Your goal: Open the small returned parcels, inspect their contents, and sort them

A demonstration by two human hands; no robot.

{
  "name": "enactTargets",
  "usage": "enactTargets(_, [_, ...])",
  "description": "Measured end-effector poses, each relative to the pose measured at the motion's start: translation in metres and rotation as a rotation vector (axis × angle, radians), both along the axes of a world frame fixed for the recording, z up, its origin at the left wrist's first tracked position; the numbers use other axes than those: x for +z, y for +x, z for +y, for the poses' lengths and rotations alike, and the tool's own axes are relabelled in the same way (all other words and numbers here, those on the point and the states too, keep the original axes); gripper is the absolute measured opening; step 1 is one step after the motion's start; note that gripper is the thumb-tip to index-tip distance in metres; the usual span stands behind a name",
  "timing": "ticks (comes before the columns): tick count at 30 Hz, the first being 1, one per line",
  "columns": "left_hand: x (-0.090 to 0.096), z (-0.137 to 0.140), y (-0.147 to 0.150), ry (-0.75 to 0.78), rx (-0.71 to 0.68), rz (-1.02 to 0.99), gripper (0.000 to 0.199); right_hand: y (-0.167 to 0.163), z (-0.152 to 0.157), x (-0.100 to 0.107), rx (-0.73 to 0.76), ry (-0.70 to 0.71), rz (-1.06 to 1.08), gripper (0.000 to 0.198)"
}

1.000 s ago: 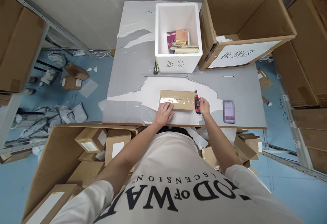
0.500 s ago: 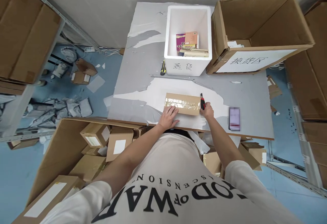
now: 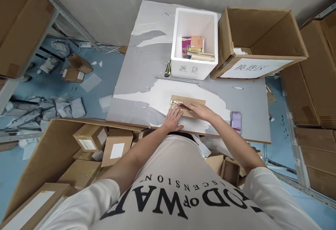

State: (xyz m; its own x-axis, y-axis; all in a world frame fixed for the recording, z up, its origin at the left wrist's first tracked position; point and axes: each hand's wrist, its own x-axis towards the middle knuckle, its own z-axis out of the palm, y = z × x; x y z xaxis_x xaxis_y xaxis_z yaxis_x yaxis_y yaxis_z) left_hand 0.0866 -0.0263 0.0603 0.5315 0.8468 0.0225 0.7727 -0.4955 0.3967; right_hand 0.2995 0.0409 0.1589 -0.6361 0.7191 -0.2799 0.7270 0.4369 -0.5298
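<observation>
A small cardboard box (image 3: pixel 193 113) with shiny clear tape along its top lies on the table near the front edge. My left hand (image 3: pixel 173 119) rests flat on the box's near left side, fingers stretched out. In my right hand (image 3: pixel 202 111) is a red and black box cutter (image 3: pixel 181 104), held over the taped top and pointing left. Whether its blade is in the tape I cannot tell. A yellow and black box cutter (image 3: pixel 168 68) lies farther back, beside the white foam box (image 3: pixel 194 70).
Books (image 3: pixel 196 42) lie inside the foam box. An open carton (image 3: pixel 258 67) with a handwritten label stands to its right. A blurred phone (image 3: pixel 236 122) lies at the table's (image 3: pixel 131 100) right. Below left, a large carton (image 3: pixel 34 146) holds several parcels. Shelving flanks both sides.
My right hand has moved left from the box's right end, bringing the red and black box cutter across its taped top. My left hand stays on the box.
</observation>
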Motion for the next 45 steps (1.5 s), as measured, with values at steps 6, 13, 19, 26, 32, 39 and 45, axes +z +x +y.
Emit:
enactTargets(6, [0.001, -0.002, 0.004, 0.001, 0.039, 0.051, 0.087, -0.009, 0.011, 0.0, 0.167, 0.06, -0.223, 0.055])
enactTargets(13, [-0.001, -0.002, 0.006, 0.02, 0.053, 0.05, 0.086, -0.012, 0.015, 0.006, 0.205, 0.061, -0.244, 0.054])
enactTargets(19, [-0.001, -0.002, 0.004, 0.009, 0.042, 0.04, 0.086, -0.015, 0.021, 0.013, 0.201, 0.024, -0.276, 0.055])
enactTargets(26, [-0.001, -0.003, 0.006, -0.001, 0.068, 0.061, 0.087, -0.017, 0.02, 0.031, 0.258, 0.075, -0.466, 0.06])
enactTargets(32, [0.001, -0.003, 0.005, 0.0, 0.06, 0.054, 0.087, -0.013, 0.019, 0.046, 0.286, 0.084, -0.578, 0.061])
enactTargets(39, [0.005, -0.001, 0.01, -0.014, 0.106, 0.083, 0.084, 0.071, 0.007, 0.046, 0.214, 0.044, -0.676, 0.067])
enactTargets(45, [0.006, -0.002, 0.013, -0.021, 0.125, 0.131, 0.084, 0.113, -0.019, 0.052, 0.102, 0.005, -0.702, 0.083])
